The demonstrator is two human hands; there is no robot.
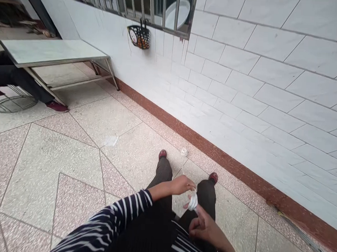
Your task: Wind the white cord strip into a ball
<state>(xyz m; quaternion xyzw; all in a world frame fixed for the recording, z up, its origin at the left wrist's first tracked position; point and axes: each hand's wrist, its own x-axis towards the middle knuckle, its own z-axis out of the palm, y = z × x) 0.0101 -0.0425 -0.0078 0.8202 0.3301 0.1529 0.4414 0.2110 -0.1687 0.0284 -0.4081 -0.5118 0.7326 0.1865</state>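
White strip of cloth (193, 201), soft, crumpled: wound around right hand (205, 227) forefinger, upper end pinched in left hand (182, 185) fingers. Right fingers curled, otherwise empty. Speckled terrazzo floor (78, 166) beneath.

Near the lap, a soft white cloth strip (193, 201) is looking matt and crumpled. The sleeve (115, 223) is showing striped knit fabric. The floor (70, 166) is appearing as speckled, smooth stone. On the right, the wall tiles (258, 78) are gleaming, glossy. The far-left desk (48, 52) is showing a smooth pale top on metal legs.
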